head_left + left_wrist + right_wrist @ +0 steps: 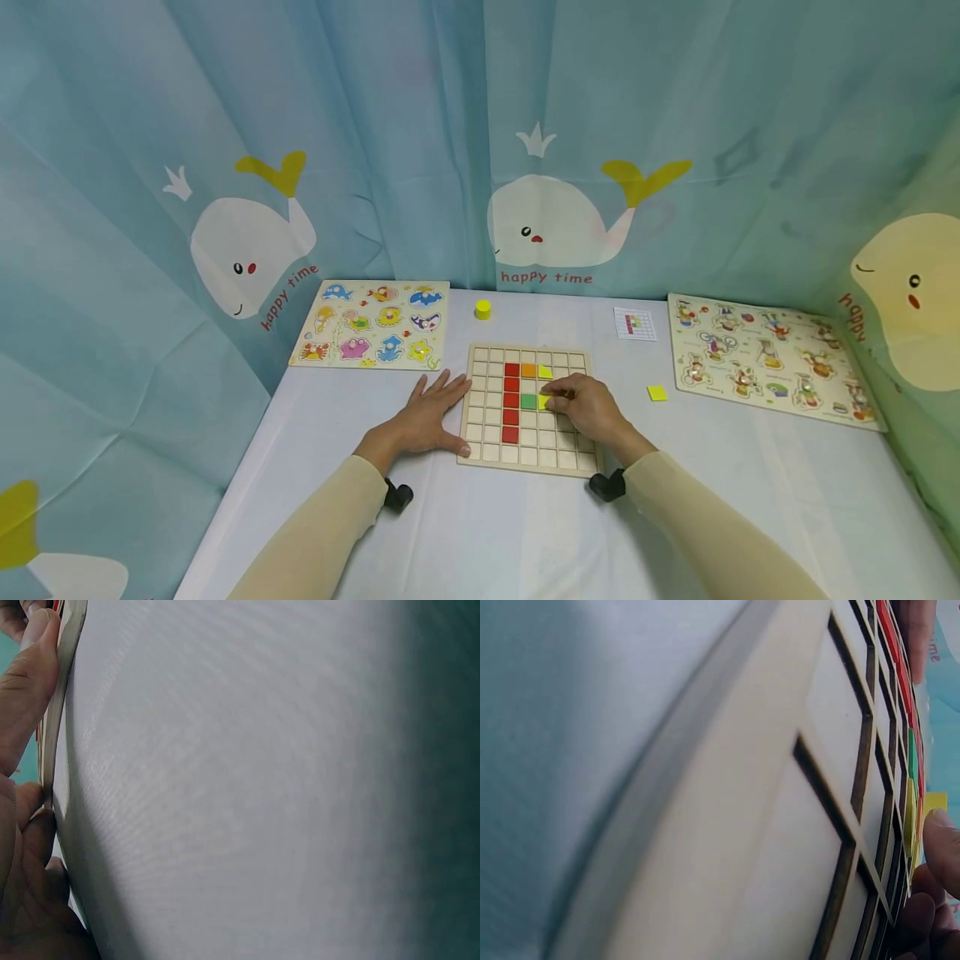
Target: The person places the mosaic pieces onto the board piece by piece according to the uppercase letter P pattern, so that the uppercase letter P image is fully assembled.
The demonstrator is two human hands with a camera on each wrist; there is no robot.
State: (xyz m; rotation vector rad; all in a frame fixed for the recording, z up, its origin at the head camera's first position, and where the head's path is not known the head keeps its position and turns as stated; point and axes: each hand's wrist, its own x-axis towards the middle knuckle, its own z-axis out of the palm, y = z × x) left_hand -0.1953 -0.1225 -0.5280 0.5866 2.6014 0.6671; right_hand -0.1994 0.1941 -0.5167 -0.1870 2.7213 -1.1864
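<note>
A square wooden grid board (480, 454) lies on the table between both hands. Set in its cells are a column of red tiles (511, 400), an orange tile (528, 370), a green tile (528, 402) and a yellow tile (910, 817). My left hand (429, 417) rests against the board's left side with fingers spread, the thumb on its near left corner. Over the board's right part, my right hand (588, 407) pinches another yellow tile (934, 801) by thumb and fingers. That hand partly hides the yellow tiles in the head view.
Right of the board lie a loose yellow tile (657, 393) and a small pattern card (635, 324). A yellow cylinder (482, 310) stands behind it. A sea-animal puzzle (370, 325) is at back left, another picture puzzle (772, 358) at back right, before a blue curtain (420, 150).
</note>
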